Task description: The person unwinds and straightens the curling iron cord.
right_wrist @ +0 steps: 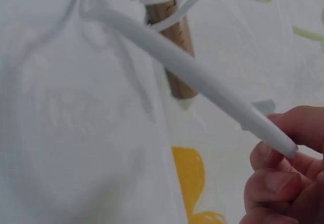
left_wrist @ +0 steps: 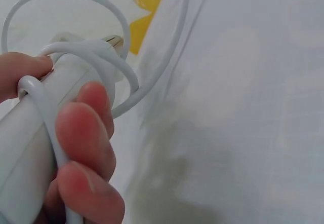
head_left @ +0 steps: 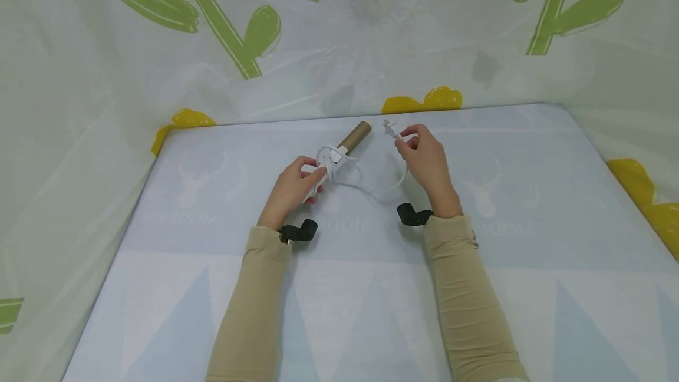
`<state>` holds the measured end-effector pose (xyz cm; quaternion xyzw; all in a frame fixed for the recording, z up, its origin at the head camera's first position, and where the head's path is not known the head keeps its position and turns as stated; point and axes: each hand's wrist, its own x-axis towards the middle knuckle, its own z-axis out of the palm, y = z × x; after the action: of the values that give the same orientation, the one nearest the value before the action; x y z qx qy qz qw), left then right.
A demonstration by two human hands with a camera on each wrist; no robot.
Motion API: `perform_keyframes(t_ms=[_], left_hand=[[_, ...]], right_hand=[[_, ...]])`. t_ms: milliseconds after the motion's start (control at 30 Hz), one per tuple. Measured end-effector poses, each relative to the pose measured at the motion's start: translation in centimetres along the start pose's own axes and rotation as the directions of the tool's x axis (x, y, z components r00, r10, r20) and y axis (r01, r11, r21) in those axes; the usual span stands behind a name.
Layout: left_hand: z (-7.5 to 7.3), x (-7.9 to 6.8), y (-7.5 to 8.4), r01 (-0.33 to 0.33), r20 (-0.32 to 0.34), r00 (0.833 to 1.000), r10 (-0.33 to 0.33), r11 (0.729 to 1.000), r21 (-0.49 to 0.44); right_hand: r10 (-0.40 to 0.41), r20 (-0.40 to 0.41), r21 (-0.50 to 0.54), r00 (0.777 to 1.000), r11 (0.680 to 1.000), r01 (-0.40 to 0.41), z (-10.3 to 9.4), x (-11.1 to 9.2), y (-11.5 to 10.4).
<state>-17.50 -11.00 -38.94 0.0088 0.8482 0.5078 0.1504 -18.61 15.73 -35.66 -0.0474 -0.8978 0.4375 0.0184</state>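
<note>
My left hand [head_left: 293,184] grips the white handle of a curling iron [head_left: 356,137], whose gold-brown barrel points up and to the right. White cord [left_wrist: 83,49] is looped around the handle, and some of it passes under the left fingers. Between thumb and fingers my right hand [head_left: 426,157] pinches the iron's white plug [head_left: 391,129], prongs facing up and left. A slack length of cord [right_wrist: 167,57] runs from the plug back to the handle. The right wrist view shows the barrel beyond the cord; the plug is mostly hidden there.
Both hands are above a table with a pale blue and white printed cloth [head_left: 339,305]. Behind its far edge hangs a whitish curtain [head_left: 424,34] with green leaves and yellow flowers. Black wrist mounts [head_left: 299,230] sit on the sleeves' cuffs.
</note>
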Motion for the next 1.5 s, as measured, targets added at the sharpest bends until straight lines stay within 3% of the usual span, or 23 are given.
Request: perform_keyframes(t_ms=[300,567,733,933,1000,1100,1233,1333,1500], left_hand=[[-0.7,-0.1,0.4,-0.006,-0.015,1.000,0.004,0.993,-0.121],[-0.7,-0.2,0.6,-0.009,-0.004,1.000,0.009,0.984,-0.179],[-0.8,-0.1,0.8,-0.011,0.019,1.000,0.015,0.977,-0.211],[-0.8,-0.2,0.8,-0.021,0.016,1.000,0.025,0.970,-0.241],[-0.8,-0.3,0.8,-0.022,0.020,0.999,0.028,0.968,-0.252],[-0.9,-0.5,1.0,-0.030,0.019,0.999,0.037,0.965,-0.262],[-1.0,-0.7,1.3,-0.036,0.030,0.999,0.046,0.957,-0.287],[-1.0,-1.0,1.6,-0.035,0.053,0.997,0.055,0.946,-0.323],[-0.9,-1.4,2.5,-0.055,0.106,0.989,0.106,0.914,-0.402]], right_hand=[[0.120,0.091,-0.052,0.989,0.992,-0.116,0.0,0.8,2.1],[0.199,0.194,-0.135,0.961,0.975,-0.174,0.6,1.2,3.5],[0.211,0.184,-0.144,0.960,0.972,-0.186,0.6,1.4,4.0],[0.081,0.055,-0.170,0.995,0.983,-0.070,0.2,1.0,3.0],[0.030,0.055,-0.134,0.998,0.991,-0.022,0.2,0.7,2.0],[-0.079,0.127,-0.095,0.989,0.991,0.091,0.9,0.3,0.4],[-0.179,0.280,-0.072,0.943,0.976,0.207,3.0,0.1,-0.5],[-0.164,0.326,-0.042,0.931,0.981,0.188,4.7,0.0,-0.4],[-0.158,0.273,0.065,0.949,0.987,0.146,6.5,-0.1,-0.7]])
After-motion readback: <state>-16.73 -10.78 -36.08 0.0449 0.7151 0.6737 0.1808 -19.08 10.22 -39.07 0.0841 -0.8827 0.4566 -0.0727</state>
